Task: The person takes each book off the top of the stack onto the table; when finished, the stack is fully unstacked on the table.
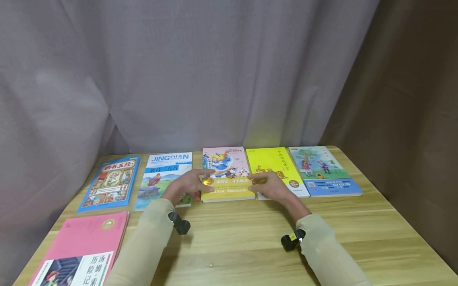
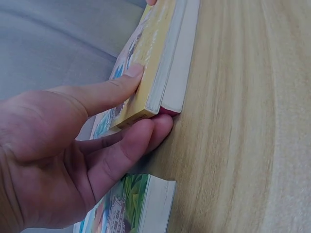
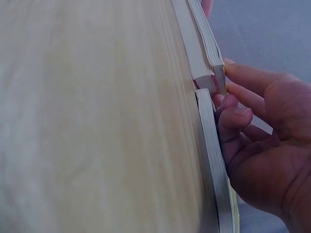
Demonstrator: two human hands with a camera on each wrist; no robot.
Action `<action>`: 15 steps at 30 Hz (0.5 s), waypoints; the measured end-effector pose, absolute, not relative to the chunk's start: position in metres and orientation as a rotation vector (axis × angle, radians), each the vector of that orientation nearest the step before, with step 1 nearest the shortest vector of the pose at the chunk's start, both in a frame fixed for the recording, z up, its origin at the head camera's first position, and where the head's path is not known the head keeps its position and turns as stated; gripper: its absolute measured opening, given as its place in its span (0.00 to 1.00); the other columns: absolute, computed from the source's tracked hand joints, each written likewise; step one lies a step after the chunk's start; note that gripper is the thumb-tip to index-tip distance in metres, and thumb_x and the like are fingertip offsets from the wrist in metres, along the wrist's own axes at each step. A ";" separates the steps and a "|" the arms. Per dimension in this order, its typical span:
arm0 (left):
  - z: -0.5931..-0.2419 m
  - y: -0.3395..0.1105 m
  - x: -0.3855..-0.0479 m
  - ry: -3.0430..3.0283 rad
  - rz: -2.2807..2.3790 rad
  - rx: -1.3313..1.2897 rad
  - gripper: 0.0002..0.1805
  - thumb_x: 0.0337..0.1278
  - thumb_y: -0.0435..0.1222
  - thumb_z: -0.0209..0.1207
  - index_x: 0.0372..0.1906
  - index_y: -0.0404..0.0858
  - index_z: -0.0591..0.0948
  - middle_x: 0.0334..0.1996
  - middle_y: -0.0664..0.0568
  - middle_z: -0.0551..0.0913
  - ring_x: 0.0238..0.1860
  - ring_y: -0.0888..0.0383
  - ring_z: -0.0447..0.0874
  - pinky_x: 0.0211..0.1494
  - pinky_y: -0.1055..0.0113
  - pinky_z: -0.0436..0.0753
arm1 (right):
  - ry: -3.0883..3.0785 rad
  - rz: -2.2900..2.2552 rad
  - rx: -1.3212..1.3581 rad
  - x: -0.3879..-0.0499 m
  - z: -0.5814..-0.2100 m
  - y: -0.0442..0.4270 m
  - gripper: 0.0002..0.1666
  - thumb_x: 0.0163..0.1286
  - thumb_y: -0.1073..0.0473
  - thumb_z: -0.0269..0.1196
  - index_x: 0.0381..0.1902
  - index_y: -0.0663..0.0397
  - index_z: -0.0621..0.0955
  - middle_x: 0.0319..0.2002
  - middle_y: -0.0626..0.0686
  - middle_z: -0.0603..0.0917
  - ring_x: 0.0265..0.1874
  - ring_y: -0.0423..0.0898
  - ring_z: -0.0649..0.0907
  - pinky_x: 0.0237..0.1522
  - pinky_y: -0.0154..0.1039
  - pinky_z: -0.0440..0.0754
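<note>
A pink storybook with a yellow lower band (image 1: 229, 190) lies flat at the middle of the back row. It rests on a second thick book (image 2: 181, 73), whose pale page edge and a bit of red cover show beneath it. My left hand (image 1: 187, 183) grips the upper book's left side, thumb on the yellow band and fingers at the side edge. On the right side, my right hand (image 1: 269, 186) holds the same book with the thumb at its corner and curled fingers by the edge. That hand also overlaps the yellow book (image 1: 262, 157).
Left of the stack lie a blue-green JINGDIAN book (image 1: 152, 194) and a blue-bordered book (image 1: 132, 174). A green and blue book (image 1: 334, 188) ends the row at right. A pink book (image 1: 84, 234) lies front left on the wooden table (image 1: 236, 246). Grey curtain (image 1: 214, 79) hangs behind.
</note>
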State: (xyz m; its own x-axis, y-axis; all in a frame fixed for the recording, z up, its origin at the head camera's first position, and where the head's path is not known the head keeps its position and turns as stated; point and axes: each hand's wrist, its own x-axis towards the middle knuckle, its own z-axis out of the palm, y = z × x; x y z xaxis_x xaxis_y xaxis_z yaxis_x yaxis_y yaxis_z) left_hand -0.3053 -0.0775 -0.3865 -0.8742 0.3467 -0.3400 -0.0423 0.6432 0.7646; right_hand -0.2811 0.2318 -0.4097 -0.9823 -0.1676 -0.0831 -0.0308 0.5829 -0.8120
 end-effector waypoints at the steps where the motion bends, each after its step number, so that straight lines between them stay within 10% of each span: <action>1: -0.387 -0.079 -0.304 2.396 1.148 0.237 0.42 0.66 0.39 0.71 0.81 0.57 0.68 0.57 0.34 0.81 0.26 0.56 0.82 0.33 0.63 0.90 | 2.649 -1.365 -0.168 -0.281 -0.411 0.231 0.28 0.68 0.56 0.74 0.65 0.51 0.85 0.53 0.62 0.87 0.17 0.41 0.70 0.20 0.30 0.69; 5: -0.386 -0.088 -0.301 2.375 1.191 0.286 0.42 0.67 0.38 0.71 0.82 0.53 0.67 0.72 0.35 0.72 0.25 0.57 0.80 0.34 0.63 0.90 | 2.648 -1.369 -0.178 -0.281 -0.413 0.230 0.26 0.71 0.55 0.72 0.66 0.49 0.85 0.54 0.61 0.87 0.15 0.40 0.69 0.18 0.30 0.68; 11: -0.387 -0.108 -0.301 2.345 1.258 0.316 0.45 0.65 0.38 0.72 0.83 0.49 0.64 0.24 0.53 0.79 0.14 0.61 0.67 0.22 0.68 0.73 | 2.716 -1.299 -0.192 -0.283 -0.413 0.229 0.25 0.71 0.57 0.71 0.65 0.51 0.85 0.53 0.59 0.88 0.21 0.40 0.72 0.23 0.31 0.71; 15: -0.386 -0.117 -0.297 2.268 1.348 0.290 0.52 0.65 0.37 0.71 0.86 0.47 0.54 0.19 0.56 0.72 0.14 0.62 0.59 0.21 0.68 0.64 | 2.742 -1.232 -0.164 -0.283 -0.411 0.228 0.26 0.70 0.56 0.72 0.65 0.51 0.85 0.54 0.58 0.88 0.33 0.46 0.78 0.31 0.34 0.76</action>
